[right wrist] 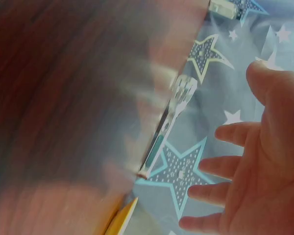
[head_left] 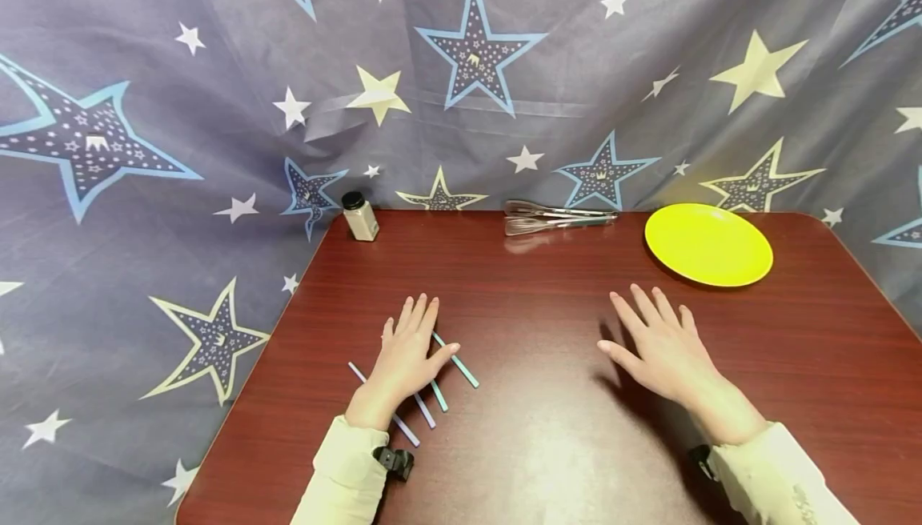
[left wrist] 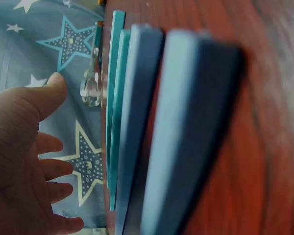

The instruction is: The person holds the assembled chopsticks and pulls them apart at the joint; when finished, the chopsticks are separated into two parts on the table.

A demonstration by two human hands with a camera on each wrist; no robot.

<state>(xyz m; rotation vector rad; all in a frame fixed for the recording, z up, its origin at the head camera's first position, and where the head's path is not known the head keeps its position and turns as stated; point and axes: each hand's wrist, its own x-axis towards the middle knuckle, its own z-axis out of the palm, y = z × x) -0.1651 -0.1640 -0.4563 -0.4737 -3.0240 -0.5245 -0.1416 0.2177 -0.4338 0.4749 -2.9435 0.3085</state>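
Two lilac sticks (head_left: 405, 430) and two teal sticks (head_left: 466, 372) lie roughly side by side on the tabletop at the left. Over them hovers my left hand (head_left: 405, 355), palm down with fingers spread, hiding parts of the sticks. In the left wrist view that hand (left wrist: 24, 147) grips nothing, and the nearest lilac stick (left wrist: 174, 122) looms large and blurred. My right hand (head_left: 661, 353) is held above the right half of the table, fingers apart, its shadow falling beside it. The yellow plate (head_left: 709, 245) is the nearest thing to it.
A brown wooden table (head_left: 533, 333) carries everything. At its back edge lie metal tongs (head_left: 558, 219) with a teal grip. The back left corner holds a small jar (head_left: 362, 221) with a black lid. Behind hangs a grey star-patterned cloth (head_left: 346, 21).
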